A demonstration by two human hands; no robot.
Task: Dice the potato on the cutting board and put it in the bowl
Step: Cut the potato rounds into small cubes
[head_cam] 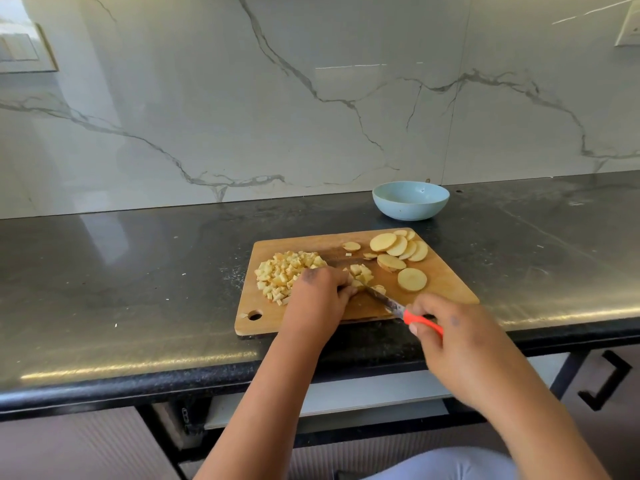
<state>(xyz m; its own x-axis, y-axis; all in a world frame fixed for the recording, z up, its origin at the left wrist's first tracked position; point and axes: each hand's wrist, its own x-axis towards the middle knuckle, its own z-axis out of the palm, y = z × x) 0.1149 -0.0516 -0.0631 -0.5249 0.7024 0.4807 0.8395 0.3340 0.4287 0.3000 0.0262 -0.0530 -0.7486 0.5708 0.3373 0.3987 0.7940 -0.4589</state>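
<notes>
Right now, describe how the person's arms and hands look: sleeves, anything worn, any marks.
Both forearms are bare as far as the view shows, with no sleeves, watch, bracelets or rings visible. The left hand has a dark smudge near the knuckles. The right hand shows a small dark mark on its back. No gloves. Light grey-blue clothing shows at the bottom edge.

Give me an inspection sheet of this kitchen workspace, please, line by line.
Surface: black countertop, pale specks on it.
Job's things: wooden cutting board; diced pile on its left; round potato slices at its far right; light blue bowl behind the board, apparently empty.
Clutter: nothing seen.
Hands: left hand holds potato pieces being cut; right hand grips orange-handled knife.
Cables: nothing seen.
Surroundings: marble backsplash, cabinet handle.
</notes>
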